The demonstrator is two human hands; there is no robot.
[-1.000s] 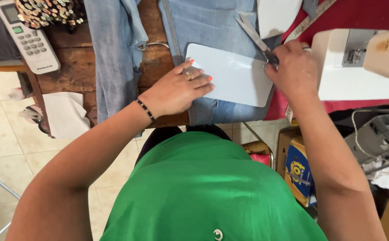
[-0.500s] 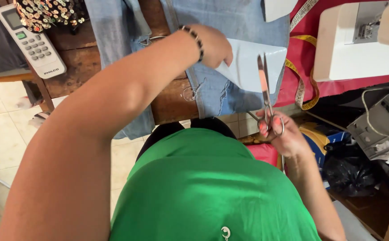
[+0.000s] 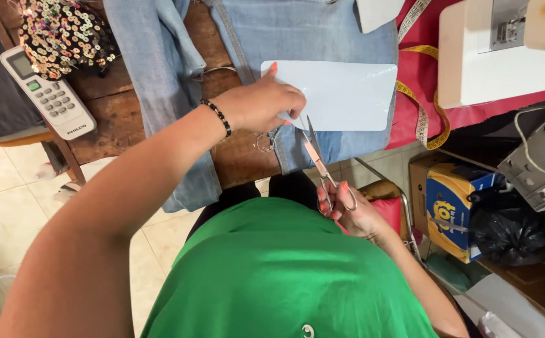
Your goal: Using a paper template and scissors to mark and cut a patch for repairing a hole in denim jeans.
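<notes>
My left hand point(image 3: 261, 103), with a black bead bracelet on the wrist, presses down on the left end of a pale blue sheet point(image 3: 341, 94) that lies on blue denim jeans point(image 3: 297, 37) spread over a wooden table point(image 3: 116, 119). My right hand point(image 3: 354, 213) grips the handles of metal scissors point(image 3: 319, 159) near my lap. The blades point up toward the sheet's lower left edge, just below my left hand.
A white sewing machine point(image 3: 498, 56) stands on red cloth at the right, with a yellow tape measure point(image 3: 426, 116) hanging beside it. A white remote control point(image 3: 47, 94) and a sequined piece point(image 3: 59, 31) lie at the left. A blue-and-yellow box point(image 3: 457, 206) sits under the table.
My left hand came back from the far side of the table onto the sheet's left end. My right hand brought the scissors up and left, blades now close to the sheet.
</notes>
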